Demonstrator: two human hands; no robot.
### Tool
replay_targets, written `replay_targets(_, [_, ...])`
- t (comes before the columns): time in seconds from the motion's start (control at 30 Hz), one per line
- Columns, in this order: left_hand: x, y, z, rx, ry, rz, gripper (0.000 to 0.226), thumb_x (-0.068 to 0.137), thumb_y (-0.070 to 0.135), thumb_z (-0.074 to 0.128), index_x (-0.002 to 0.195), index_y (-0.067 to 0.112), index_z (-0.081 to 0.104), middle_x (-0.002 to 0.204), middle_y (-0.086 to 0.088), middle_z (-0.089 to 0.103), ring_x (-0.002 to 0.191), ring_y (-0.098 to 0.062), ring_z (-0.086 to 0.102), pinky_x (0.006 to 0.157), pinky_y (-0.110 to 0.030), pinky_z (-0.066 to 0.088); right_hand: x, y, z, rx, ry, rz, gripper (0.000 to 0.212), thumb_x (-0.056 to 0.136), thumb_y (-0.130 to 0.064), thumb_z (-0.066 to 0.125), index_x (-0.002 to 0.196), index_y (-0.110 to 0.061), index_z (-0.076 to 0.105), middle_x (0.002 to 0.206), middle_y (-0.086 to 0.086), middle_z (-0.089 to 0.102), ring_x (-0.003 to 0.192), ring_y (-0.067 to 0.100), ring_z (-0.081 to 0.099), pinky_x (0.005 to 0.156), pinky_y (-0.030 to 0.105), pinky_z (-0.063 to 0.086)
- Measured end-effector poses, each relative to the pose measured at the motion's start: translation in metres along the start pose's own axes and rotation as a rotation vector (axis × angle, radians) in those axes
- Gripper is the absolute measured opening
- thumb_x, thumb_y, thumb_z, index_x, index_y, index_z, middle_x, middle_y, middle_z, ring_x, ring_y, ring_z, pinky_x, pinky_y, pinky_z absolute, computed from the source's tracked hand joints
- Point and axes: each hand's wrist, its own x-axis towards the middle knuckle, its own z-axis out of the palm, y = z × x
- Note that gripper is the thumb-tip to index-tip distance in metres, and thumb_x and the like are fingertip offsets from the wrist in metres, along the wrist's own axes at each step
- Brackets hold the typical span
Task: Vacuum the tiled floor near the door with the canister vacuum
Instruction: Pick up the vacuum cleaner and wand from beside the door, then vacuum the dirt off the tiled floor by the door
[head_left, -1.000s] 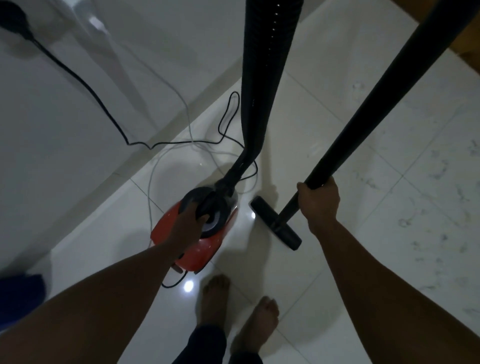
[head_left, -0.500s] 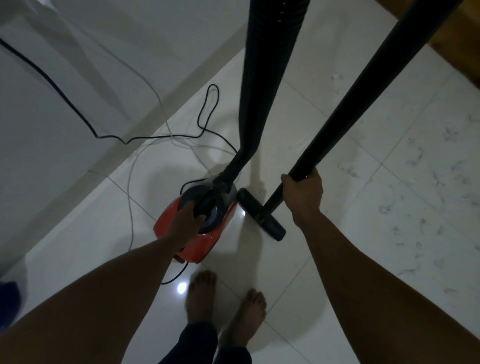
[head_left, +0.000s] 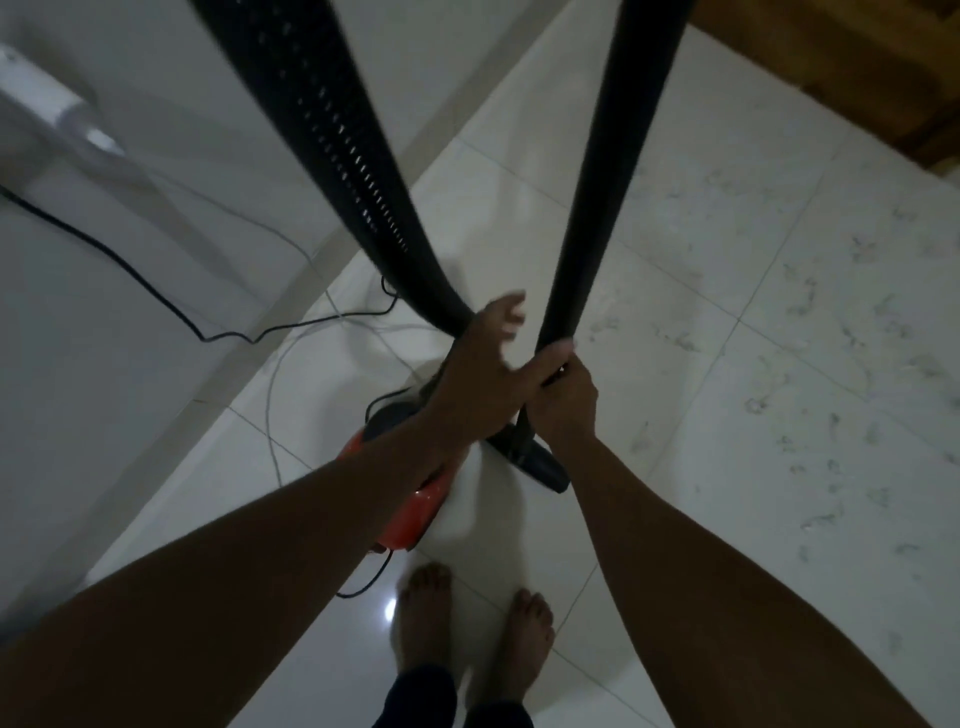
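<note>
The red canister vacuum (head_left: 421, 506) sits on the white tiled floor (head_left: 727, 415) just ahead of my bare feet, mostly hidden under my left forearm. Its black ribbed hose (head_left: 337, 156) rises up and out of the top of the view. My right hand (head_left: 563, 400) is closed around the black wand (head_left: 602, 182), whose floor nozzle (head_left: 540, 462) rests on the tile beside the canister. My left hand (head_left: 480, 374) hovers above the canister with fingers spread, between hose and wand, close to my right hand and holding nothing.
A black power cord (head_left: 130, 275) and a thin white cable (head_left: 272, 395) trail over the floor along the white wall (head_left: 104, 364) on the left. Brown wood (head_left: 841, 73), likely the door, shows at the top right. My feet (head_left: 467, 618) stand behind the canister.
My left hand has lifted off the canister's top and risen toward the wand, fingers spread. The right hand has raised the wand closer to the hose, and the view has tilted.
</note>
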Motion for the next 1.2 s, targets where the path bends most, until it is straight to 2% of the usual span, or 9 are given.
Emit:
replay_targets(0.07, [0.017,0.055,-0.001,-0.125,-0.001,0.086,0.079,0.081,0.048,0.076,0.145,0.02,0.039,0.13,0.008,0.055,0.116,-0.006,0.054,0.091,-0.013,0.047,-0.005,-0.002,-0.001,-0.001,-0.044,0.02,0.03,0.09,-0.018,0.063,0.12,-0.013,0.057,0.099,0.001,0.064,0.087,0.019,0.064,0.063,0.021,0.046])
replay_targets(0.2, [0.041,0.141,-0.014,-0.289,0.173,0.132,0.047,0.082,0.039,0.079,0.115,0.012,0.059,0.094,0.004,0.063,0.085,-0.008,0.064,0.067,-0.007,0.05,-0.014,-0.005,-0.001,-0.006,-0.112,0.085,0.038,0.089,-0.022,0.066,0.125,-0.014,0.055,0.108,0.003,0.065,0.092,0.019,0.061,0.074,0.027,0.046])
replay_targets(0.33, [0.038,0.182,-0.029,-0.334,0.251,0.155,0.026,0.091,0.029,0.071,0.11,0.013,0.061,0.093,-0.003,0.066,0.083,-0.023,0.068,0.079,-0.034,0.06,-0.031,-0.021,-0.018,0.072,-0.144,0.08,0.053,0.088,-0.009,0.062,0.139,-0.015,0.046,0.119,0.006,0.063,0.105,0.024,0.062,0.091,0.037,0.054])
replay_targets(0.47, [0.01,0.22,-0.041,-0.258,0.226,0.153,0.024,0.091,0.03,0.07,0.107,0.015,0.06,0.092,-0.003,0.067,0.083,-0.021,0.068,0.078,-0.034,0.06,-0.062,-0.066,-0.061,0.334,-0.079,0.187,0.054,0.091,-0.003,0.047,0.143,-0.02,0.044,0.091,0.01,0.064,0.079,0.024,0.062,0.081,0.04,0.056])
replay_targets(0.7, [-0.09,0.287,-0.072,-0.157,0.13,-0.042,0.024,0.089,0.04,0.07,0.099,0.018,0.066,0.083,0.005,0.069,0.076,-0.005,0.066,0.077,-0.028,0.056,-0.162,-0.177,-0.161,0.905,-0.343,0.579,0.045,0.1,-0.056,0.038,0.109,-0.017,0.058,0.084,0.01,0.057,0.068,0.021,0.051,0.095,0.046,0.047])
replay_targets(0.83, [-0.154,0.32,-0.092,-0.115,0.057,-0.108,0.029,0.088,0.042,0.069,0.107,0.02,0.069,0.094,0.007,0.074,0.09,-0.009,0.07,0.094,-0.04,0.055,-0.208,-0.212,-0.188,1.111,-0.444,0.665,0.06,0.089,-0.073,0.04,0.126,-0.031,0.059,0.115,0.008,0.068,0.106,0.022,0.062,0.102,0.042,0.04])
replay_targets(1.0, [-0.21,0.372,-0.122,0.152,-0.203,-0.15,0.025,0.094,0.045,0.058,0.107,0.025,0.057,0.095,0.012,0.066,0.094,-0.01,0.066,0.089,-0.034,0.055,-0.241,-0.252,-0.207,1.079,-0.439,0.604,0.026,0.093,-0.034,0.057,0.099,-0.01,0.065,0.097,0.011,0.066,0.104,0.02,0.063,0.094,0.027,0.046])
replay_targets(1.1, [-0.235,0.415,-0.15,0.545,-0.33,0.072,0.029,0.099,0.046,0.05,0.083,0.023,0.06,0.07,0.007,0.065,0.064,-0.005,0.063,0.062,-0.028,0.054,-0.245,-0.255,-0.209,1.104,-0.391,0.61,0.025,0.102,-0.022,0.04,0.091,-0.006,0.055,0.082,0.009,0.055,0.073,0.017,0.054,0.067,0.029,0.047])
replay_targets(1.2, [-0.234,0.447,-0.171,0.707,0.09,0.454,0.036,0.095,0.057,0.05,0.089,0.023,0.062,0.073,0.009,0.061,0.063,-0.006,0.057,0.059,-0.025,0.042,-0.245,-0.255,-0.208,1.152,-0.342,0.737,0.025,0.102,-0.023,0.044,0.099,-0.001,0.056,0.081,0.011,0.058,0.073,0.018,0.054,0.067,0.03,0.048])
